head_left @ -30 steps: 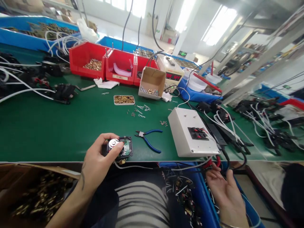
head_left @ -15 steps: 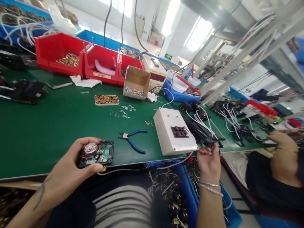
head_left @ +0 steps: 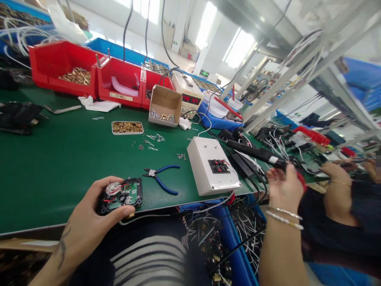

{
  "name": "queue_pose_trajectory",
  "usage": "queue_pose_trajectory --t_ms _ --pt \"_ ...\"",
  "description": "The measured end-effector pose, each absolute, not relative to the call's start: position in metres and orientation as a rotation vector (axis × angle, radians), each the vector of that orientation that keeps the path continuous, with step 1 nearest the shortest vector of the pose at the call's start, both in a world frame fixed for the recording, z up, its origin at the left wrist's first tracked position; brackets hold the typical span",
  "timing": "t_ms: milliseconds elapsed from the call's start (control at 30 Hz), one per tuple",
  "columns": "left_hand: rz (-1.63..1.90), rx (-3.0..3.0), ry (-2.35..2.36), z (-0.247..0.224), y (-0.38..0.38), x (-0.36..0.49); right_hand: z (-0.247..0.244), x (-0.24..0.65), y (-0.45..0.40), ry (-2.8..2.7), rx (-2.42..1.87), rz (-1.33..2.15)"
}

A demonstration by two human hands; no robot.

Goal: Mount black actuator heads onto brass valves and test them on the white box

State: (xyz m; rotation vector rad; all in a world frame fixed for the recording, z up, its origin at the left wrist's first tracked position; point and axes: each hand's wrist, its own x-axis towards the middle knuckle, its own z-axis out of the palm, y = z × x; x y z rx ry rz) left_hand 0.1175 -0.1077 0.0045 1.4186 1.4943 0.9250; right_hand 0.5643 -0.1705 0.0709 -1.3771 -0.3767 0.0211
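Note:
My left hand grips a small black open housing at the bench's front edge. Inside the housing show a green circuit board, a round silver part and red wires. A pale cable runs from beneath it to the right. Beyond the white box, my right hand is closed round a long black electric screwdriver. It is raised and points left, with a white label and a red part by the hand. Blue-handled cutting pliers lie open between my hands.
A white switch box stands on the green bench. Behind are red bins, a cardboard box, a power supply and a tin of brass parts. Loose clips and screws lie about. A co-worker's arm is at right.
My right hand has picked up the electric screwdriver from beside the white box, lifting it and moving right. My left hand still holds the housing. The view has shifted slightly.

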Motion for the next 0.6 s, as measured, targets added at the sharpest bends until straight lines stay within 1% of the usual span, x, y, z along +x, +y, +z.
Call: queue_pose_trajectory --t_ms 167,367,467,600 --pt "0.877 1.419 1.494 0.007 -0.107 0.118 0.016 0.547 -0.207 -0.217 -1.496 0.414" --pt "0.9 1.475 1.528 0.006 -0.107 0.117 -0.013 0.51 -0.242 -0.157 -1.501 0.809" --pt "0.908 1.48 1.522 0.004 -0.108 0.117 -0.032 0.49 -0.247 -0.141 -1.419 0.878" --pt "0.901 1.461 1.539 0.004 -0.108 0.117 -0.051 0.47 -0.247 -0.136 -1.201 0.823"
